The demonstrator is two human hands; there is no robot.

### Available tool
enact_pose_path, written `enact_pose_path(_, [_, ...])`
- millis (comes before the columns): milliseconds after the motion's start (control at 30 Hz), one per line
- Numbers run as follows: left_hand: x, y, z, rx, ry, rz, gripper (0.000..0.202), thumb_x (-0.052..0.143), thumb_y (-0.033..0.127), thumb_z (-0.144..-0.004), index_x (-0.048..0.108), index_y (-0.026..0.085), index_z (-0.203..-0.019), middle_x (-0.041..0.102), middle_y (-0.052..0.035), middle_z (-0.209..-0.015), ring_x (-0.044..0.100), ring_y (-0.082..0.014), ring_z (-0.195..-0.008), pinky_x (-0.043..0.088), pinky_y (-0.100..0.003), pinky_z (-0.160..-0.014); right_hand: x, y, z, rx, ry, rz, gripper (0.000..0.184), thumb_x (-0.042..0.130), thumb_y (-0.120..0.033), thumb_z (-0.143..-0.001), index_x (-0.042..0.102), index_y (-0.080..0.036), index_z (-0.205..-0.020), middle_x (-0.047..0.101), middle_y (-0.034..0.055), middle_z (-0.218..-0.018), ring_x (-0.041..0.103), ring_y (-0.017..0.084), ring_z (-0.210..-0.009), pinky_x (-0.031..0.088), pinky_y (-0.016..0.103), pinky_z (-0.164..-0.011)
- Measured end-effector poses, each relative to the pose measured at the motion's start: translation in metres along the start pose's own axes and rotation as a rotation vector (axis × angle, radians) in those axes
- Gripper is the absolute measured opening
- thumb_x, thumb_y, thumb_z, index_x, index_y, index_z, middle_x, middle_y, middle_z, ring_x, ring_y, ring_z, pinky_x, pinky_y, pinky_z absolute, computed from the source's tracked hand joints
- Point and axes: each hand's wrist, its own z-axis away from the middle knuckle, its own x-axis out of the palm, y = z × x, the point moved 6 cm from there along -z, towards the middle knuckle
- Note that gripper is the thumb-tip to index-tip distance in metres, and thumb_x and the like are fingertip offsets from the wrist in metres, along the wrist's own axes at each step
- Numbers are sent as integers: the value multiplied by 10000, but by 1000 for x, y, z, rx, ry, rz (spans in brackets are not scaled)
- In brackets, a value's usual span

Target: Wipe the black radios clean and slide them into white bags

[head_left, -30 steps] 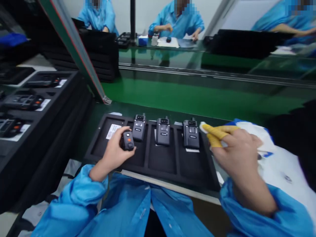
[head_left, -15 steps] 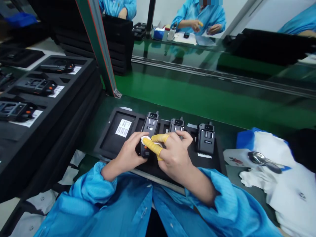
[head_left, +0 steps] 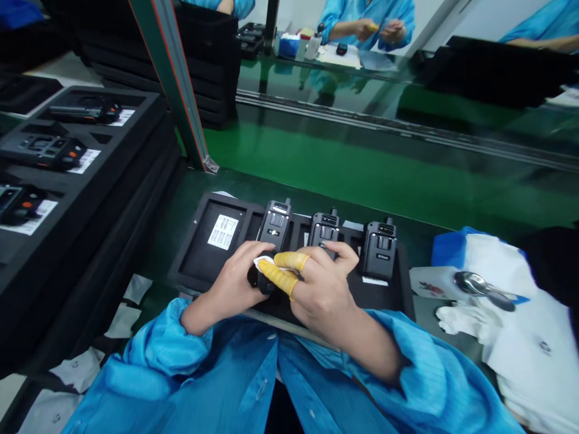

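Note:
My left hand (head_left: 235,272) is closed round a black two-way radio (head_left: 266,286), held low over a black foam tray (head_left: 184,256). With yellow finger cots on its thumb side, my right hand (head_left: 323,286) presses a small white cloth (head_left: 263,260) against the top of that radio. Its fingers hide part of the cloth. Behind my hands, a radio (head_left: 277,222) lies in the tray. Another radio (head_left: 325,226) is partly covered by my right hand. To the right sits a third radio (head_left: 380,253). A white barcode label (head_left: 223,232) lies in the tray's left compartment.
Stacked foam trays (head_left: 136,138) with several radios stand at left. On the right are a spoon (head_left: 473,283), crumpled white cloth (head_left: 468,319) and white sheets (head_left: 538,343). A green post (head_left: 172,72) rises ahead. Beyond the glass, a person in blue (head_left: 368,21) works.
The held radio has tilted, and its orange button no longer shows. The cloth has shifted slightly left and down with my right fingers. The view has moved a little.

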Motion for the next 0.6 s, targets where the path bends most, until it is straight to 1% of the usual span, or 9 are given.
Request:
enact_pose_path(100, [0, 1, 1, -1, 11, -6, 542, 643, 83, -673, 518, 222, -1182, 627, -68, -1141, 620, -232, -1067, 538, -384, -905, -2, 3, 1, 11, -9, 8, 457, 474, -59, -819, 719, -390, -1017, 703, -56, -796, 536, 130, -831, 212, 391, -912])
enact_pose_path(200, [0, 1, 1, -8, 26, -16, 546, 616, 64, -671, 510, 217, -1183, 622, -69, -1145, 621, -227, -1068, 538, -377, -907, -4, 7, 0, 31, 21, 62, 394, 468, -59, -834, 747, -333, -878, 699, -41, -746, 529, 132, -811, 207, 393, -905])
enact_pose_path(267, [0, 1, 1, -4, 26, -14, 539, 625, 72, -680, 511, 216, -1187, 622, -72, -1153, 619, -229, -1075, 536, -382, -914, -5, 5, -3, 29, 33, 74, 387, 456, -66, -850, 748, -320, -833, 691, -37, -713, 526, 134, -805, 206, 394, -895])
enact_pose_path(400, [2, 1, 2, -16, 0, -7, 521, 672, 121, -708, 513, 224, -1194, 622, -76, -1159, 616, -238, -1082, 533, -395, -917, -4, -3, -5, -13, 14, 42, 402, 433, -74, -881, 736, -324, -793, 707, -62, -760, 523, 123, -829, 201, 391, -903])
enact_pose_path(467, [2, 2, 2, -23, -2, -1, 518, 662, 113, -706, 517, 230, -1189, 623, -72, -1146, 619, -237, -1073, 535, -390, -906, -5, -3, -3, -29, 5, 26, 413, 430, -73, -887, 735, -331, -785, 708, -68, -766, 517, 121, -841, 198, 391, -911])
enact_pose_path(600, [2, 4, 1, -16, 8, 0, 528, 622, 74, -680, 519, 224, -1176, 620, -68, -1135, 618, -229, -1065, 534, -373, -902, -6, 8, 5, -26, -4, 46, 419, 440, -73, -884, 742, -362, -856, 711, -63, -800, 512, 127, -847, 206, 403, -911])
